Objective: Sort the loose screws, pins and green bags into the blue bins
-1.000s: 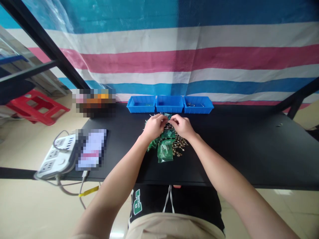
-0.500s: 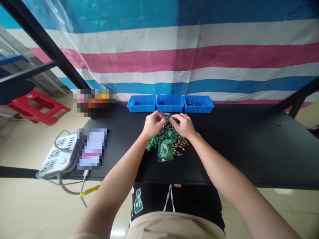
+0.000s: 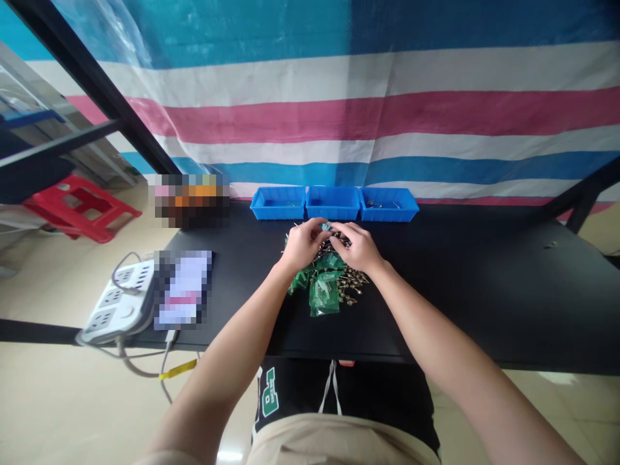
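My left hand [image 3: 303,244] and my right hand [image 3: 357,246] meet over a heap of small parts on the black table [image 3: 484,290]. Both have their fingers curled down and pinched together among the parts; what they grip is too small to name. The heap holds several small green plastic bags [image 3: 323,294] and several little brass-coloured metal pieces [image 3: 352,287]. The bags lie just below my hands, the metal pieces to the lower right of them. Three blue trays stand in a row behind the heap: left [image 3: 277,203], middle [image 3: 333,202], right [image 3: 388,203].
A white power strip [image 3: 116,310] with its cable hangs over the table's left edge, beside a blurred flat item [image 3: 183,289]. A blurred object [image 3: 191,199] sits at the back left. A red stool [image 3: 80,206] stands on the floor at left. A striped tarp hangs behind.
My hands lifted slightly off the heap half a second ago and have come back down onto it, closer together. The view shifted a little to the left.
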`<act>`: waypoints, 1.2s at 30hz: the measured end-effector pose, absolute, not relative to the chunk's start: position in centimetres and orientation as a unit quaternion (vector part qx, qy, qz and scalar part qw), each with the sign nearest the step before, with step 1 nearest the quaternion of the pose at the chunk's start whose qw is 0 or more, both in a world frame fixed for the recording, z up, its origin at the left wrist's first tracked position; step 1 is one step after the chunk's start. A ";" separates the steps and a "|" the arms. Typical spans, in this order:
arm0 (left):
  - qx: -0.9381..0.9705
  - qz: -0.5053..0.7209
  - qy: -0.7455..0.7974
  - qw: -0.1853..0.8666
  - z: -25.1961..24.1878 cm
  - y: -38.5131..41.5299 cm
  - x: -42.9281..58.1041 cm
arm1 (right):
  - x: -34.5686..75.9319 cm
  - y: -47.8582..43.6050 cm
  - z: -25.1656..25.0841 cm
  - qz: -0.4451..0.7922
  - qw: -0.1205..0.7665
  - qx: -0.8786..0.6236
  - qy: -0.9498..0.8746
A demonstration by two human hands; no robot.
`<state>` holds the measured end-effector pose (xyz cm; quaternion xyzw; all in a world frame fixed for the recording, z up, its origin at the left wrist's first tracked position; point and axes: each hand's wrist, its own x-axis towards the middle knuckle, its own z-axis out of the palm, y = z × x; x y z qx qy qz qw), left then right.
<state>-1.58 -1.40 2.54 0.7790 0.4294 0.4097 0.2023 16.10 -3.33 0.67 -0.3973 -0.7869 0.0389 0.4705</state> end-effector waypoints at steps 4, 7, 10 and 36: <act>0.774 0.410 0.440 0.199 2.1 -1.1 -1.7 | 16.2 -3.0 0.5 0.034 0.470 -0.395 -0.789; 0.778 0.409 0.442 0.176 1.8 -0.9 -1.8 | 16.3 -2.9 0.4 0.032 0.461 -0.404 -0.790; 0.789 0.408 0.433 0.157 1.8 -0.8 -1.9 | 16.5 -2.9 0.4 0.037 0.436 -0.412 -0.799; 0.792 0.399 0.444 0.124 2.4 -1.0 -1.8 | 20.8 1.3 -0.6 0.320 0.703 -0.565 -0.291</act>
